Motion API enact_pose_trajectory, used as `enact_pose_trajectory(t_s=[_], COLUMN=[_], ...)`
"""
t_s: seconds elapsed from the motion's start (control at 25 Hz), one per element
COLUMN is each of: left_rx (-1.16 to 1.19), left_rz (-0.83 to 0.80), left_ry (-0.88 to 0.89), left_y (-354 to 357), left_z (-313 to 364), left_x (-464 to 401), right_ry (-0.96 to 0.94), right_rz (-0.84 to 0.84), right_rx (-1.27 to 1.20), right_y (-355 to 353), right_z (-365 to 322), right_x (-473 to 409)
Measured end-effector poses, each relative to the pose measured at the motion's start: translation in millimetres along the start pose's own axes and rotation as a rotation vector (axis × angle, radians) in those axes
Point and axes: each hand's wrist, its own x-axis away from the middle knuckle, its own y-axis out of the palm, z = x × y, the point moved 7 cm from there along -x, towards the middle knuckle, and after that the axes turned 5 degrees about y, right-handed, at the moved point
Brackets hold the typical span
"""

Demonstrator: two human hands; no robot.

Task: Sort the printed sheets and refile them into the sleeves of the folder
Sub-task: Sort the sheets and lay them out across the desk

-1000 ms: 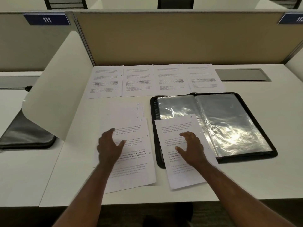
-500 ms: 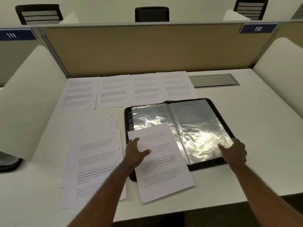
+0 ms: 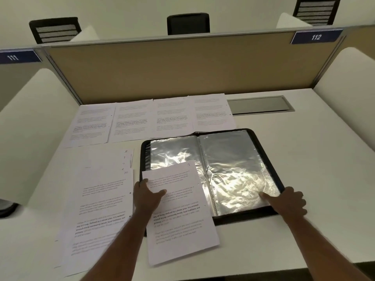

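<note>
A black folder [image 3: 283, 180] lies open on the desk, its clear plastic sleeves [image 3: 233, 169] shining. One printed sheet [image 3: 178, 220], marked 9, lies slanted over the folder's lower left corner. My left hand [image 3: 147, 196] grips that sheet's left edge, thumb on top. My right hand [image 3: 290, 201] holds the folder's lower right corner, thumb on the sleeve. A fanned stack of printed sheets [image 3: 97, 216] lies left of the folder. Several more sheets [image 3: 154, 118] lie in a row along the back.
A tan partition [image 3: 182, 67] closes the desk's far side, with white curved side panels [image 3: 30, 128] left and right. A grey cable hatch [image 3: 260, 105] sits at the back right. Chairs stand beyond the partition. The desk's front edge runs below the sheets.
My right hand left the single sheet and moved right to the folder's lower right corner. My left hand moved from the stack to that sheet's left edge. The camera tilted up.
</note>
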Motion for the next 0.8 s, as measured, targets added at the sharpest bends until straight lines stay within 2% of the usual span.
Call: enact_pose_trajectory(t_s=[0.12,0.28,0.6,0.8], left_rx=[0.199,0.234,0.315,0.388], left_rz=[0.041,0.024,-0.025,0.000], left_ry=[-0.081,-0.068,0.062,0.117], left_y=[-4.9,-10.0,-20.0,-10.8], left_z=[-6.5,-5.1,2.6,17.8], left_x=[-7.5,-12.2,-0.1,24.1], right_ry=[0.056,0.108,0.105,0.093], right_rz=[-0.056,-0.152,0.009,-0.028], right_rx=[0.007,0.003,-0.133,-0.117], right_y=[-2.9,-3.9,-9.5,-24.6], right_z=[3.2,18.1,15.3,29.1], right_x=[-7.3,-14.6,13.6,-5.1])
